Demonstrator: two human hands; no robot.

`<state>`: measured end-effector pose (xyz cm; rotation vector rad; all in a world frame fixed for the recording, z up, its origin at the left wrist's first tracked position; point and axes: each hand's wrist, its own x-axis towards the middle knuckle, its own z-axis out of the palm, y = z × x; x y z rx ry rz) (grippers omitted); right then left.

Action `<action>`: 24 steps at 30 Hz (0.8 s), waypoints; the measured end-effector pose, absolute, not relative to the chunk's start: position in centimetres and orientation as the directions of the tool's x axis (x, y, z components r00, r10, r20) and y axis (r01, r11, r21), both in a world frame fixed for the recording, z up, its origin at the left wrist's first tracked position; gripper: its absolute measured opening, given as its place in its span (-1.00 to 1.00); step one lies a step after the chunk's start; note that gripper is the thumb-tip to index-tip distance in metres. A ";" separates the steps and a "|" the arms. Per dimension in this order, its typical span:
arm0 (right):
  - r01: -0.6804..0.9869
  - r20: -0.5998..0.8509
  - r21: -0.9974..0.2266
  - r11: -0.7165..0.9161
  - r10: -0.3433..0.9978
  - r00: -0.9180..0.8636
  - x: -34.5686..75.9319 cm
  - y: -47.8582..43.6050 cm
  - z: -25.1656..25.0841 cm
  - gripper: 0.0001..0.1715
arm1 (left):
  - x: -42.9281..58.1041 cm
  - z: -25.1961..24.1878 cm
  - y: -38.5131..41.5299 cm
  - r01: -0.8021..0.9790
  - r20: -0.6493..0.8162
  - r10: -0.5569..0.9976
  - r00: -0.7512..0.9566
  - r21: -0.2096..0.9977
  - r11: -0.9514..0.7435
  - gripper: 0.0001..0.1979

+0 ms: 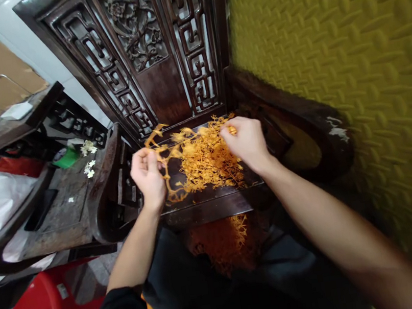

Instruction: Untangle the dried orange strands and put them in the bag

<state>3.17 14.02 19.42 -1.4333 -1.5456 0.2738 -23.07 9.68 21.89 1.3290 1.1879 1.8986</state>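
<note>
My left hand [148, 176] is closed in a pinch on an orange branched strand [167, 173], whose blurred loops hang to the right of the fingers. My right hand [246, 140] is curled shut on an orange piece [232, 130] that shows only in part at the fingertips. Between the two hands lies a heap of small orange branched pieces [207, 162], plastic-looking, on the dark wooden seat [214, 210]. More orange pieces [240, 229] are below the seat's front edge, between my legs.
A carved wooden chair back [166, 93] rises behind the heap. To the right stands a yellow embossed surface [326, 28]. A second wooden chair [65, 227] at left bears white flower-like pieces [90, 167] and a green item [66, 157]. A red plastic stool [46, 307] is lower left.
</note>
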 end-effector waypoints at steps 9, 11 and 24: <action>0.010 0.116 -0.993 0.116 0.992 0.038 2.7 12.3 21.8 -0.53 | -25.4 22.1 10.7 -0.090 0.254 0.937 -0.238 0.955 -0.282 -0.79; -0.052 0.108 -0.993 0.103 0.989 -0.100 1.1 10.8 22.4 -0.48 | -24.3 21.6 10.4 -0.066 0.197 0.967 -0.162 0.975 -0.210 -0.79; -0.001 0.007 -1.000 0.007 0.942 -0.336 -0.8 9.5 22.0 -0.42 | -21.1 21.3 8.4 -0.066 0.143 0.974 0.177 0.989 -0.133 -0.75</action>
